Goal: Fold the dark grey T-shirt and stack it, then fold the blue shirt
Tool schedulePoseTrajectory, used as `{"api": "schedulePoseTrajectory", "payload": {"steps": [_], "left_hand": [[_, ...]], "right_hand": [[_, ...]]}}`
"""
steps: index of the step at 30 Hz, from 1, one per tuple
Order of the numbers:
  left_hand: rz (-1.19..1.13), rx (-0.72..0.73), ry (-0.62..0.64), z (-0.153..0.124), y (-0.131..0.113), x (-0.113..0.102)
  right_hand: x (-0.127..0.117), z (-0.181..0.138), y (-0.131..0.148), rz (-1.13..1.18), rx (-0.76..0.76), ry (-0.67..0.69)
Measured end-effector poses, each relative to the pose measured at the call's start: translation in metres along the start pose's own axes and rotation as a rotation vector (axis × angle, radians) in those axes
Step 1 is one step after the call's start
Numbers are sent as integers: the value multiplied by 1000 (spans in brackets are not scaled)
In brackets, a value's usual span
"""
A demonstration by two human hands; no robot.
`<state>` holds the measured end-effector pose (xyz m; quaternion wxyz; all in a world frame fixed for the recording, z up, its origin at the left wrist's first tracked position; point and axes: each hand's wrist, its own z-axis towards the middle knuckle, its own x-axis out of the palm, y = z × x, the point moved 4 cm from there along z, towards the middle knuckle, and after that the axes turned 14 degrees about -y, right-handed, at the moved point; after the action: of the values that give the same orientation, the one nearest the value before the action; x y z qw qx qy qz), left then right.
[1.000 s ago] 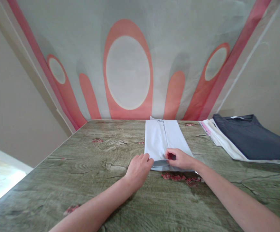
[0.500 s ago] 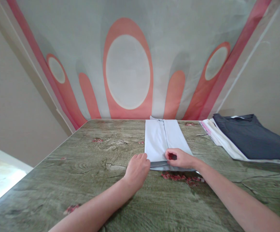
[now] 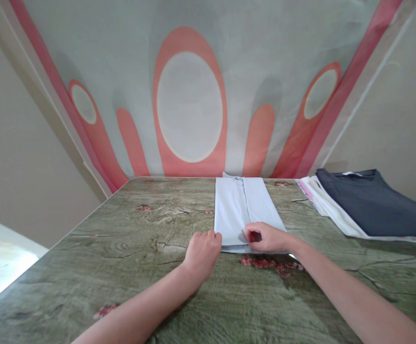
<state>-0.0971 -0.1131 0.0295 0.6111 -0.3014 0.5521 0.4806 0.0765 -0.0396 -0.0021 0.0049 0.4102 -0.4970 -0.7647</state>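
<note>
A pale blue-white shirt [image 3: 231, 205], folded into a long narrow shape, lies on the table with its far end at the back edge. At its near left corner, my left hand [image 3: 203, 251] is closed with the fingers curled round the cloth edge. My right hand [image 3: 265, 237] pinches the near edge toward the right, thumb and index finger forming a loop. Between the two hands the near edge shows a thin grey band of layered cloth. The fingertips of my left hand are hidden behind its knuckles.
The table [image 3: 122, 258] has a wood-grain cover with small red flower prints. On the right lies a pile of folded clothes with a dark grey T-shirt [image 3: 383, 205] on top and white garments [image 3: 321, 200] beneath. A wall hanging [image 3: 190, 105] with orange shapes rises behind the back edge.
Both hands have come slightly lower toward me, bringing the shirt's near fold down. The grey band between them is now narrower.
</note>
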Motion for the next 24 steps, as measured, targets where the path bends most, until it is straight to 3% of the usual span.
{"api": "schedulePoseTrajectory", "payload": {"steps": [10, 14, 21, 24], "left_hand": [[-27, 83, -93, 3, -8, -9], [-30, 137, -54, 3, -7, -6], [-27, 95, 48, 4, -6, -6], [-21, 83, 19, 4, -7, -6]], "right_hand": [[1, 0, -3, -15, -2, 16], [0, 1, 0, -12, -15, 43], [-1, 1, 1, 3, -51, 91], [-1, 1, 0, 14, -60, 90]]}}
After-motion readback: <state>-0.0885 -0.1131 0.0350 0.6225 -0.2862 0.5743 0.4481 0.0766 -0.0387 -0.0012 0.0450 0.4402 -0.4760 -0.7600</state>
